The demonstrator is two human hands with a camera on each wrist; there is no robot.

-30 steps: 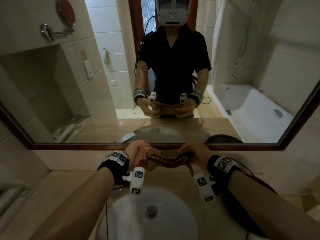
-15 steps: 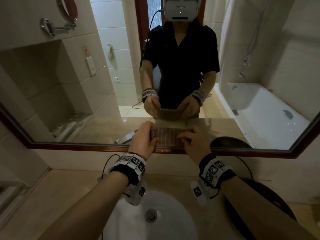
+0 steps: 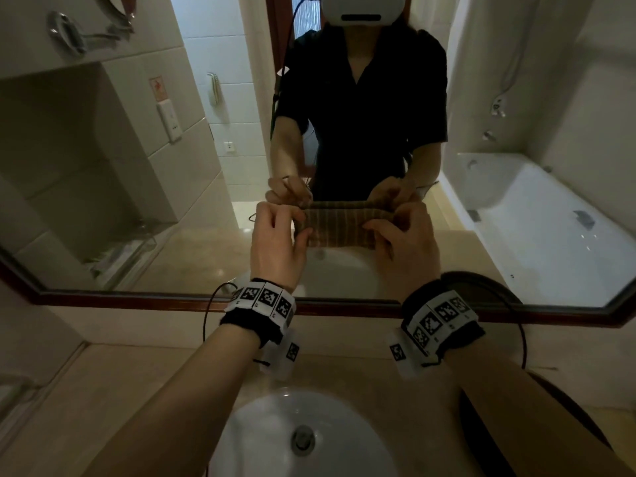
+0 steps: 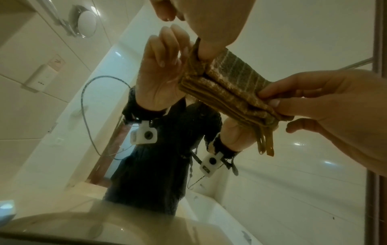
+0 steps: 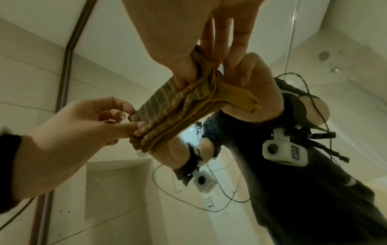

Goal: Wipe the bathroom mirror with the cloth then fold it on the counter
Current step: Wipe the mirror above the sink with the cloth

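- the cloth [image 3: 339, 228], folded into a thick striped brown band, is held up against the mirror [image 3: 144, 187], above the sink [image 3: 303, 438] and well off the desk [image 3: 113, 390].
- the left hand [image 3: 277, 246] takes the cloth's left end: its grip is a pinch, thumb under the lower corner and fingers curled over the top edge.
- the right hand [image 3: 406, 242] takes the right end the same way, thumb and fingers pinching the folded layers.
- in the left wrist view the cloth [image 4: 228, 89] shows several stacked layers, with narrow loose ends hanging from the end near the right hand [image 4: 326, 107]; the left hand [image 4: 211, 24] grips its upper end.
- in the right wrist view the right hand [image 5: 188, 49] pinches the cloth [image 5: 171, 112] at its upper end, and the left hand [image 5: 79, 126] pinches the lower corner between thumb and forefinger.
- whether the cloth presses on the glass or sits just in front of it, i cannot tell.
- the mirror reflects the person's hands and the cloth just above the real ones.
- a dark round tray [image 3: 550, 425] lies on the desk to the right of the sink.
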